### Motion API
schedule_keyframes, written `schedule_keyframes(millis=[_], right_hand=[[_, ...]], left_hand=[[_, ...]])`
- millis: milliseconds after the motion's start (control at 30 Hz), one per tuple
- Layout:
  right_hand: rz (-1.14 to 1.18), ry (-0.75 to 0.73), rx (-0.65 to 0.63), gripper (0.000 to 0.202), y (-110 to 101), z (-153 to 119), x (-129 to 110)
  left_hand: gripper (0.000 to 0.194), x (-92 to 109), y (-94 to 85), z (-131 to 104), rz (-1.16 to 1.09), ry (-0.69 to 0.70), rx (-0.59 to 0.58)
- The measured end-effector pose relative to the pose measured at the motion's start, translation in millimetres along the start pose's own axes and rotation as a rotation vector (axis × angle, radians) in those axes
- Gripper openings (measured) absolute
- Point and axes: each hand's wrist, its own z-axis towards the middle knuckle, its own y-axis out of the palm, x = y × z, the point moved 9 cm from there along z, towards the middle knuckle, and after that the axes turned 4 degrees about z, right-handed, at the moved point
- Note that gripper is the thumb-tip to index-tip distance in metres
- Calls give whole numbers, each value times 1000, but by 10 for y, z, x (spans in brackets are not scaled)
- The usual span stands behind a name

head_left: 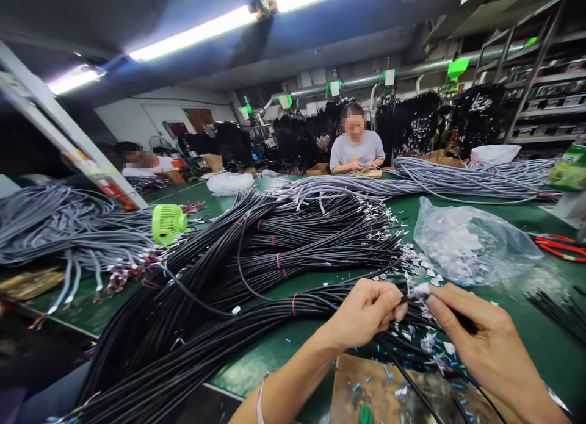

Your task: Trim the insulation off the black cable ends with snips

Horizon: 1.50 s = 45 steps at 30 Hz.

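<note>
Your left grip [368, 311] is clamping the black cable [403, 299] between thumb and curled forefinger, while your right grip [485, 338] is pinching the white tuft [421, 290] at its end. That cable end is sitting between your two hands, above the counter [254, 363]; its long axis is running roughly crosswise, with the tufted tip pointing right, toward your right hand. Your left forearm [297, 366] is rising from the bottom edge toward the right, a thin band [260, 399] circling the wrist. Your right hand is reaching in from the lower right, its fingers pointing up and left, and a dark object [464, 321], too hidden to identify, is showing under its palm.

Below your hands, a brown board [345, 384] is carrying blue scraps [388, 373]. To the left, a long bundle of black cables [247, 317] is stretching away, a red tie [293, 305] binding it. Beyond, more black cables [320, 259] are lying in a heap, a clear bag [476, 241] is resting to their right, and a co-worker [357, 149] is sitting across the counter.
</note>
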Motion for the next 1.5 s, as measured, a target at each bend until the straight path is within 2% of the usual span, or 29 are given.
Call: schedule_keyframes(millis=[33,100,167,333,433,533,633,767,900,1000,1100,1200,1300,1500], right_hand=[[-16,-6,30,15,-54,6,-1],[-37,-58,80,16,-152,-1,-47],[-58,-173,61,21,-175,-35,-155],[-243,-452,-107,32,-24,-162,-361],[-326,-507,-206,26,99,-180,-380],[-330,-486,-312,23,220,-187,-349],[-271,-415,-377,25,281,-179,-278],[-69,-230,-342,18,201,-60,-140],[96,-91,-341,11,108,41,-97],[107,-129,-406,10,113,-2,-173],[55,-222,-412,18,129,-84,-229],[-30,-263,-472,23,231,-159,-204],[-57,-233,-597,21,360,-213,-136],[-7,-118,-740,23,412,-256,-37]], left_hand=[[46,38,-13,-8,44,17,0],[44,149,-70,-42,225,81,76],[40,249,-93,-89,435,134,157],[29,371,-29,-160,848,271,255],[26,366,25,-164,1061,355,260],[24,312,75,-143,1207,389,202],[23,291,81,-122,1213,389,138],[15,338,80,-120,987,389,29],[16,429,16,-154,883,379,69],[22,449,3,-181,942,360,107],[26,432,13,-191,1036,339,136],[31,382,50,-179,1165,329,138],[33,317,95,-159,1256,324,96],[31,284,110,-151,1275,311,38]])
